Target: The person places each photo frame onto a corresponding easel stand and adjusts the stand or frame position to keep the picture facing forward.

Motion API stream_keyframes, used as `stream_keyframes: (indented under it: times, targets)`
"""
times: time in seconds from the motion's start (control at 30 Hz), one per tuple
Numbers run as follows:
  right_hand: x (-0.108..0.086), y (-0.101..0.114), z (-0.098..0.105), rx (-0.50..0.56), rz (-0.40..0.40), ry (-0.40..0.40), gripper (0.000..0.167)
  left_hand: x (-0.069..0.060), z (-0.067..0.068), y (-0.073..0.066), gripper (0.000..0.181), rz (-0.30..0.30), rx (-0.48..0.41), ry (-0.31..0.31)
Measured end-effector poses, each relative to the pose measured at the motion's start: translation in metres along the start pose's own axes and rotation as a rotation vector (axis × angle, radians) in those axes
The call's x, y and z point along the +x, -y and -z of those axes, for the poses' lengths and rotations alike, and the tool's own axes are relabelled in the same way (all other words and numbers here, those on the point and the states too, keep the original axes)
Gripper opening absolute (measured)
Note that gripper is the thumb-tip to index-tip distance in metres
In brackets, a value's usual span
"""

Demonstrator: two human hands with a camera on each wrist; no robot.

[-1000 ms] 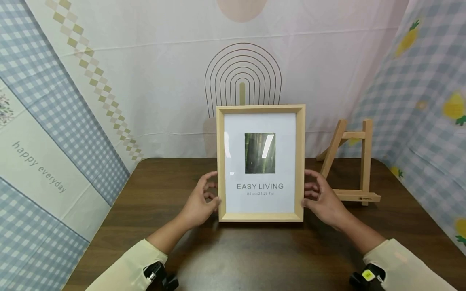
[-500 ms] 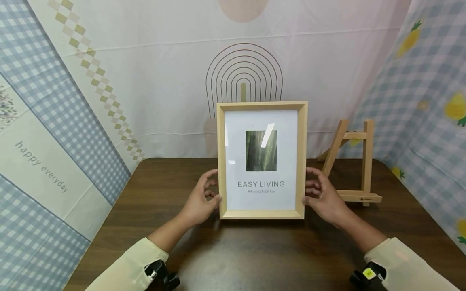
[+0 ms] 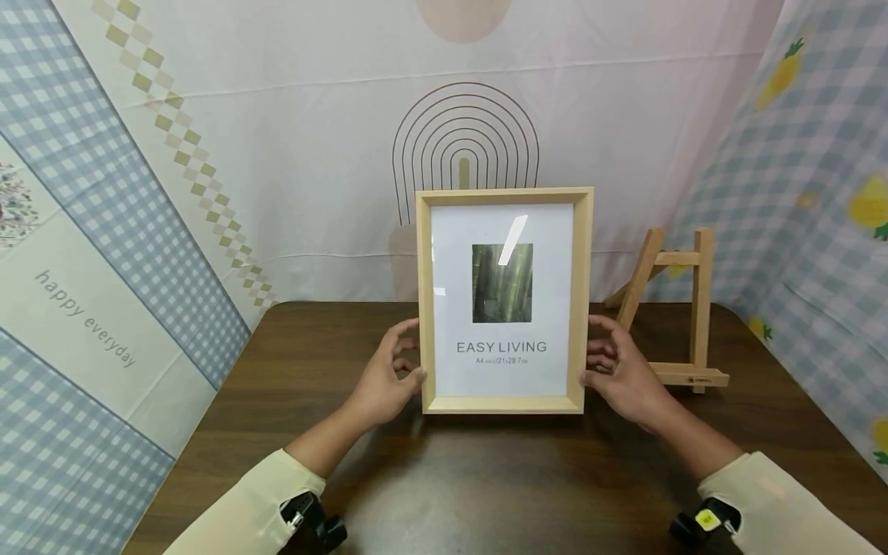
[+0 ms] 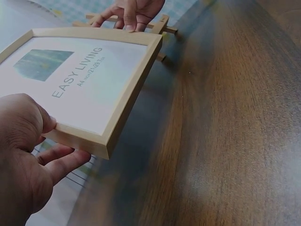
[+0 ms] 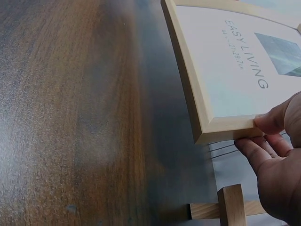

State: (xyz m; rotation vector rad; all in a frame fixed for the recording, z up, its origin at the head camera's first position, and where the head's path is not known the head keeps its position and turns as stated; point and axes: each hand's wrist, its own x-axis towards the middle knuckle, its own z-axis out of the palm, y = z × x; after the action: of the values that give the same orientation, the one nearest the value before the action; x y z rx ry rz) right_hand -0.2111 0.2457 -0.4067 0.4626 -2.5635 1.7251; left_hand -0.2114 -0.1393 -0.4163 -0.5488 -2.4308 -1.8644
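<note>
A light-wood picture frame (image 3: 502, 406) stands upright between both hands, its face toward me, with a small green forest picture and the words "EASY LIVING" under the glass. My left hand (image 3: 385, 379) pinches its left side low down, thumb on the front and fingers behind. On the opposite side my right hand (image 3: 627, 378) grips it the same way. Both wrist views show the frame's lower edge raised off the table. Beyond the right hand is a small wooden easel (image 3: 699, 308), its lower left part hidden by that hand.
The dark brown wooden table (image 3: 472, 478) spreads beneath everything. A white patterned cloth (image 3: 312, 177) hangs behind it. Blue checked cloth (image 3: 819, 254) hangs at the right, and another checked cloth with "happy everyday" (image 3: 83, 308) at the left.
The picture frame has risen slightly and shifted a little to the right, carried by both hands. It looks slightly larger. The easel stays in place.
</note>
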Motion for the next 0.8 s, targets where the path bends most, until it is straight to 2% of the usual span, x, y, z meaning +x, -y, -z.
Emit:
stream_keyframes:
  times: [0.23, 0.8]
  targets:
    - [0.002, 0.000, 0.003, 0.006, 0.025, -0.001, 0.086, 0.003, -0.001, -0.003, 0.077, -0.006, -0.001, 0.003]
    - [0.001, 0.003, 0.011, 0.015, 0.023, 0.003, 0.086, 0.009, -0.005, -0.007, 0.076, -0.030, -0.011, 0.010]
